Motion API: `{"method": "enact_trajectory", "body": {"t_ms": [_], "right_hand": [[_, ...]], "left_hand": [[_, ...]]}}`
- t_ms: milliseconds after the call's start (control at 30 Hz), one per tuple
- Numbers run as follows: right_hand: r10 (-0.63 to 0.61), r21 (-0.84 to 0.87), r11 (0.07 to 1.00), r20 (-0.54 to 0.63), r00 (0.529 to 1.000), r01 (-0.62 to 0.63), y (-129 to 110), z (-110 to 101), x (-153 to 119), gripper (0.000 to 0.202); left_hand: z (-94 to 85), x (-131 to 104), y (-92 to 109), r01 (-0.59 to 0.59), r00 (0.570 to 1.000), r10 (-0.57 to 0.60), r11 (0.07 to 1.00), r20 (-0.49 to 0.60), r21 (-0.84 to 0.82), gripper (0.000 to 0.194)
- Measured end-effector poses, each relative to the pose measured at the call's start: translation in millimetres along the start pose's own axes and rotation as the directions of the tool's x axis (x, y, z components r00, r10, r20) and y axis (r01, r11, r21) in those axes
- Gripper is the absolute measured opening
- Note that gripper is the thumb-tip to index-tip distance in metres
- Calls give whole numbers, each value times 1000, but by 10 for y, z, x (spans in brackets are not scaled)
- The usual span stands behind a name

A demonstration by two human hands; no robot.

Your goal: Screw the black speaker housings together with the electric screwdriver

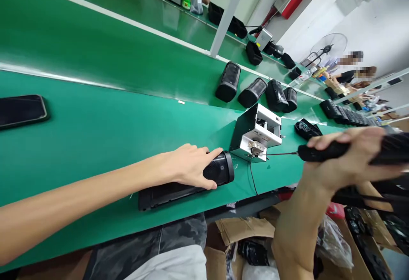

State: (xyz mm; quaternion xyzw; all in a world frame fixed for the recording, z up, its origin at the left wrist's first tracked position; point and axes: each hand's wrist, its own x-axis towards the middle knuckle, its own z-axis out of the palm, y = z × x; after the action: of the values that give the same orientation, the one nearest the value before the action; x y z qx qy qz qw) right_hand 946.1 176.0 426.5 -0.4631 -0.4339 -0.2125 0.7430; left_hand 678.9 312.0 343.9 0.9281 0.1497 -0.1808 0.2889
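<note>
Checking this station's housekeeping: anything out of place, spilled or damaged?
Mildly odd: a small white scrap lies by itself near the far edge of the green worktop, and a phone lies at left, away from the work. No spill shows; the black device under the left hand shows no visible damage.

One head-worn cam, wide take. Looks forward and steeply down across the green bench [96, 135] from the wearer's side; wearer's trousers [182, 233] at the bottom edge. Frame's rolled, post [228, 14] leans right. Left hand [193, 167] near mid-frame, right hand [351, 152] close to the lens. Upper right reaches back to a fan [327, 49].
</note>
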Motion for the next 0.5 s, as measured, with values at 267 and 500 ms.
{"method": "enact_trajectory", "body": {"t_ms": [267,500], "right_hand": [[53,-111,993,90,995,-43,142,242,-227,28],[308,-109,949,135,942,-295,-84,227,-300,45]], "left_hand": [[-137,260,36,-57,998,55,997,-22,-59,114],[-89,-107,-409,-98,989,60,952,-137,-291,85]]}}
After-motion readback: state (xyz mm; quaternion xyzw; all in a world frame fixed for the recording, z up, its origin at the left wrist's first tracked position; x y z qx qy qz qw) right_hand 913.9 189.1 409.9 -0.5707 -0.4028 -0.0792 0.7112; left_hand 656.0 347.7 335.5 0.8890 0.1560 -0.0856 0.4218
